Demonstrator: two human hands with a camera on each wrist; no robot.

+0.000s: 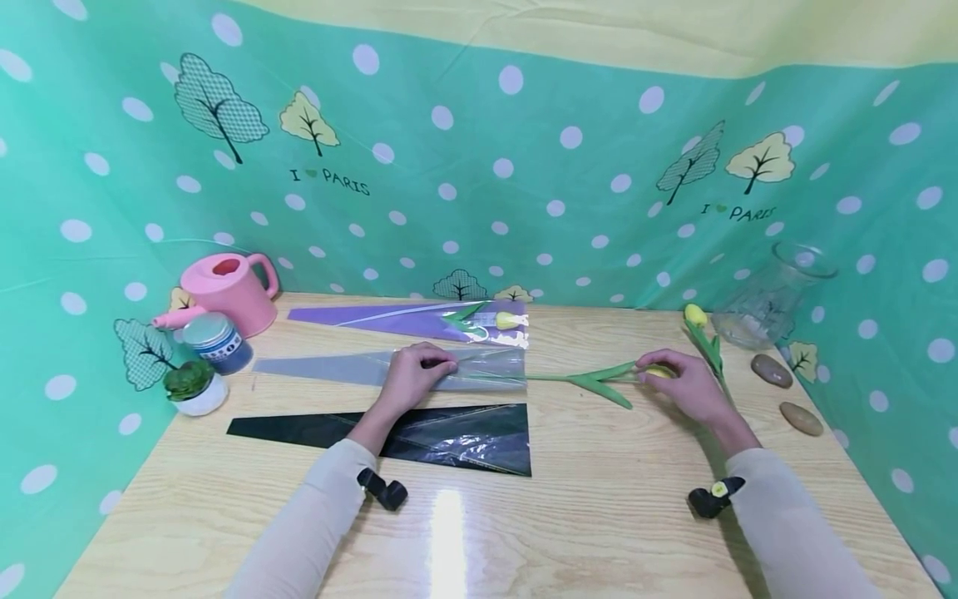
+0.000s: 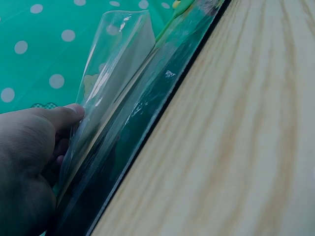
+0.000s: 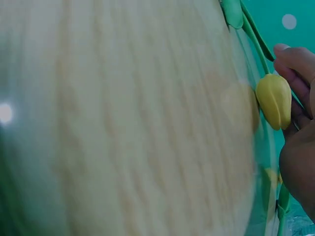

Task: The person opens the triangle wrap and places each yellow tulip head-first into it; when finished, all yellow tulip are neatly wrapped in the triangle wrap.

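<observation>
My left hand point(image 1: 415, 374) pinches the clear film of the grey flower sleeve point(image 1: 322, 372) in the middle of the table. In the left wrist view that clear film point(image 2: 115, 54) stands lifted at its wide end. My right hand point(image 1: 688, 387) holds a yellow tulip point(image 3: 273, 101) close to its bloom. Its green leaves point(image 1: 602, 387) lie outside the sleeve, while the stem runs left into the wide mouth. Above it lies a purple sleeve point(image 1: 389, 317) with another yellow tulip point(image 1: 509, 320) inside. A black sleeve point(image 1: 464, 437) lies below, partly under my left forearm.
At back left stand a pink watering can point(image 1: 239, 295), a blue jar point(image 1: 217, 341) and a potted succulent point(image 1: 200, 395). On the right are a glass vase point(image 1: 763, 308), one more yellow tulip point(image 1: 696, 315) and two brown stones point(image 1: 771, 371). A polka-dot cloth point(image 1: 479, 208) surrounds the table.
</observation>
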